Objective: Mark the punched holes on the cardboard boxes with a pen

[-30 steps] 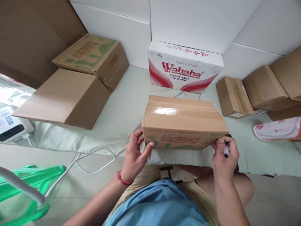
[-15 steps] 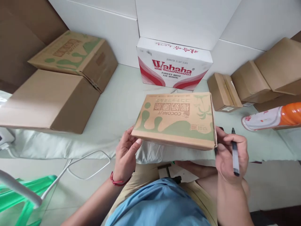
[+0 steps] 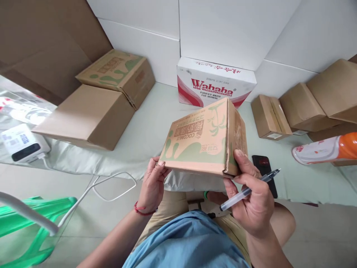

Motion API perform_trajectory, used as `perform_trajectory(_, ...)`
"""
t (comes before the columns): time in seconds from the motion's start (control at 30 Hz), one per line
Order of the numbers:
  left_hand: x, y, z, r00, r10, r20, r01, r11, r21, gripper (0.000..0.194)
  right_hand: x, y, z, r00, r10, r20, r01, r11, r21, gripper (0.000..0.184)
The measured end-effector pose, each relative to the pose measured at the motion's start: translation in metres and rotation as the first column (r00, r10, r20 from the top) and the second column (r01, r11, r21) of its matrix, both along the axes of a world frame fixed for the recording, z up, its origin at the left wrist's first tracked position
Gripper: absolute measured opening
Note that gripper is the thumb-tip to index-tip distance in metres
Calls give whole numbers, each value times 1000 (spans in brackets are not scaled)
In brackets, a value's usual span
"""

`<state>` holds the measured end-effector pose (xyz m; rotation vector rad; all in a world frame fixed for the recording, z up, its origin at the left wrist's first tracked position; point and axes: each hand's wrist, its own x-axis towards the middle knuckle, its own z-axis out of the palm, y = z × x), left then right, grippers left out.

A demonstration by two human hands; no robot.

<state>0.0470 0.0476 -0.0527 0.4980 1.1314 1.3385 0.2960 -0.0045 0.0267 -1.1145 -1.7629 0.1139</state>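
Observation:
A brown cardboard box (image 3: pixel 195 137) with green splashes, a palm tree and "COCONUT" print is tilted between my hands, its right end turned partly toward me. My left hand (image 3: pixel 153 178) is closed on the near left corner, thumb on the top edge. At the near right corner, the fingers of my right hand (image 3: pixel 253 201) press against the box's end and underside. A clear pen with a dark tip (image 3: pixel 237 198) lies across that same hand, held in its fingers. Just beyond it, a black phone (image 3: pixel 264 171) rests on the table.
Behind stands a white and red Wahaha carton (image 3: pixel 214 83). Cardboard boxes (image 3: pixel 92 115) are at the left, more boxes (image 3: pixel 270 115) at the right beside an orange-and-white bottle (image 3: pixel 320 149). A white device (image 3: pixel 23 143) with a cable sits near the left edge; a green stool (image 3: pixel 36 223) is below.
The box has turned so its right end shows. My right hand has moved left with the pen, whose dark tip now points right. The phone has come into fuller view.

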Motion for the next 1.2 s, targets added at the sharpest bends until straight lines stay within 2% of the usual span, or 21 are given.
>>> perform_trajectory(0.1,1,-1,1,1000,-12,1,12,1000,21,51,6,0,-9,993,-50,-103,47,999,-27,40)
perform_trajectory(0.2,2,-8,5,999,-33,-7,33,996,78,50,20,-4,-21,955,-151,-254,128,986,-104,32)
perform_trajectory(0.27,2,-16,10,998,-52,-31,56,988,143,46,34,-7,-25,904,-226,-363,180,971,-155,29)
perform_trajectory(0.37,5,-31,20,987,-118,-112,143,955,260,45,57,-7,-24,787,-310,-533,240,950,-199,30)
perform_trajectory(0.43,8,-39,28,963,-179,-200,238,914,327,47,71,-7,-21,711,-344,-613,283,938,-198,31)
perform_trajectory(0.5,11,-42,37,934,-220,-281,320,865,387,49,81,-7,-18,674,-373,-638,320,925,-202,33)
perform_trajectory(0.6,16,-36,49,926,-212,-311,339,831,442,53,86,-11,-18,678,-373,-634,273,928,-253,36)
perform_trajectory(0.73,16,-23,58,958,-142,-249,240,872,427,61,78,-20,-25,713,-285,-640,67,937,-342,34)
perform_trajectory(0.87,10,-20,65,963,-119,-243,220,869,444,63,74,-24,-35,768,-214,-604,-41,924,-379,34)
perform_trajectory(1.1,-2,-19,73,956,-132,-263,239,869,434,59,97,-31,-40,822,-68,-565,-206,890,-407,69)
perform_trajectory(1.2,-7,-12,76,955,-151,-253,249,875,416,63,99,-30,-36,841,-76,-536,-207,869,-449,77)
